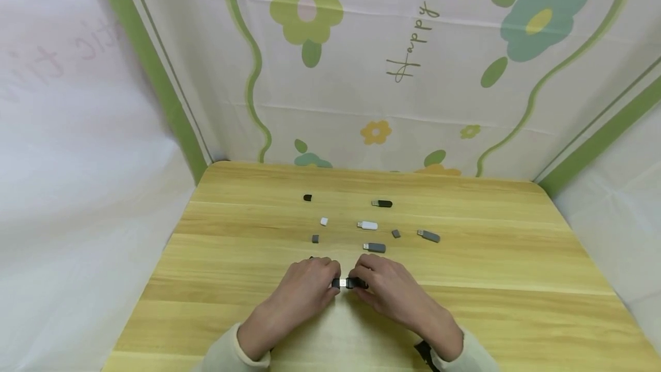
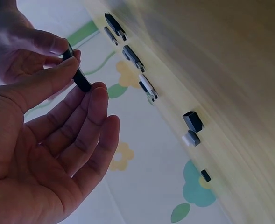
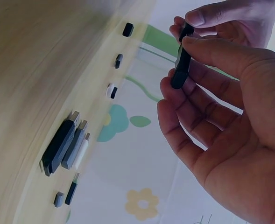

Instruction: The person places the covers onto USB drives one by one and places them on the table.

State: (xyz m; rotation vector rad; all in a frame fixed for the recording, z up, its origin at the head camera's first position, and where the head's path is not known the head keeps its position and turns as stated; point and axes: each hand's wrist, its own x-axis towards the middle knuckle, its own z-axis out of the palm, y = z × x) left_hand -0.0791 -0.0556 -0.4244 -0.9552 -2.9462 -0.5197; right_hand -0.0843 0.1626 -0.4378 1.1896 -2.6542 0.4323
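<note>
In front of the person, both hands meet low over the table at a black USB stick. My right hand pinches its body between thumb and fingers. A small black cap is pinched by my left hand. A short stretch of the stick's silver plug shows between cap and body. In the right wrist view the stick lies along the right fingers, with the left fingertips at its upper end. Just beyond the hands lies a dark grey USB stick, its plug pointing left.
Farther off lie a white stick, a black stick and a grey stick. Loose caps sit among them: black, white, dark grey and grey. Another black stick shows in the right wrist view. A flowered curtain hangs behind.
</note>
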